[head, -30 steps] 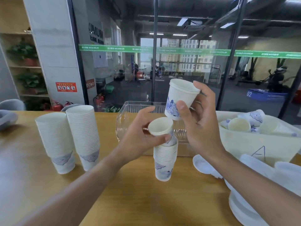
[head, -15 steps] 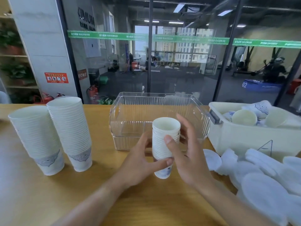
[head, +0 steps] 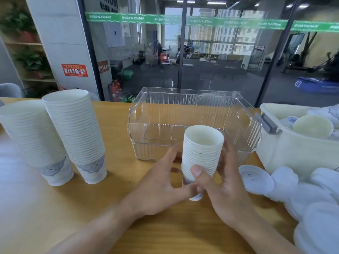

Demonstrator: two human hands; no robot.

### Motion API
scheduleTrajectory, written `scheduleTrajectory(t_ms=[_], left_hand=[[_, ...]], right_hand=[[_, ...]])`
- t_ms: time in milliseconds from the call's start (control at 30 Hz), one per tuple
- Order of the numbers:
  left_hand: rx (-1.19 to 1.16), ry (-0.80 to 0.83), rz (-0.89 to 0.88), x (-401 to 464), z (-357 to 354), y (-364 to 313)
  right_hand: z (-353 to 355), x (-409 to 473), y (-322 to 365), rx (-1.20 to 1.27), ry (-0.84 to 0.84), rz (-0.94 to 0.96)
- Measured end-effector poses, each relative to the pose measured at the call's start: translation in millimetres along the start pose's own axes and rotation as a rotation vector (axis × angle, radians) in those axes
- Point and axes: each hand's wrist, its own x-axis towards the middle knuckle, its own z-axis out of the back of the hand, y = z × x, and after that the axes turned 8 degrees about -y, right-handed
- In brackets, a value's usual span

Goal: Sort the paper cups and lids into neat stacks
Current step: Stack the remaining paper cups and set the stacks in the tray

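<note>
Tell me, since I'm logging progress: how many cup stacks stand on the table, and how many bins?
Cup stacks: 3, two tall stacks at the left and one short stack between the left hand and right hand
Bins: 2, clear bin, white bin
Total: 5

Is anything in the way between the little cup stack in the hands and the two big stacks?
Nothing visible. The small stack, held by the left hand and right hand, stands right of the big stacks, with only bare table between. The clear bin sits farther back.
</note>
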Motion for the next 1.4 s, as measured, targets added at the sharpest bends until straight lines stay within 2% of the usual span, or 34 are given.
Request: scheduleTrajectory(t_ms=[233,433,533,700,833,1067,1200,1400], left_hand=[[-0.001,-0.058,-0.010,2.4,8.5,6.6],[0.018,-0.109,-0.063,2.2,11.2,8.6],[0.011,-0.202,-0.126,-2.1,10.7,2.9],[0.041,-0.452,-0.302,-10.1,8.3,-18.5],[0.103,-0.524,-0.427,-19.1,3.8,-29.8],[0.069,-0.419,-0.534,-26.0,-27.4,-64.4],[0.024,-0.276,-0.453,-10.2,-59.5,-100.1],[0.153,-0.108,-0.323,54.6,-115.4,-143.6]], right_hand=[[-6.6,-5.6,5.0,0.060,0.036,0.032],[-5.5,-4.1,2.0,0.062,-0.080,0.040],[-1.4,-2.3,2.7,0.005,-0.159,0.085],[8.8,-3.8,7.3,-0.074,-0.296,0.176],[18.0,-17.2,13.0,-0.149,-0.314,0.160],[65.1,-33.7,39.7,-0.195,-0.348,0.170],[111.5,-23.0,52.6,-0.256,-0.383,0.193],[205.2,10.6,56.4,-0.531,-0.427,0.192]])
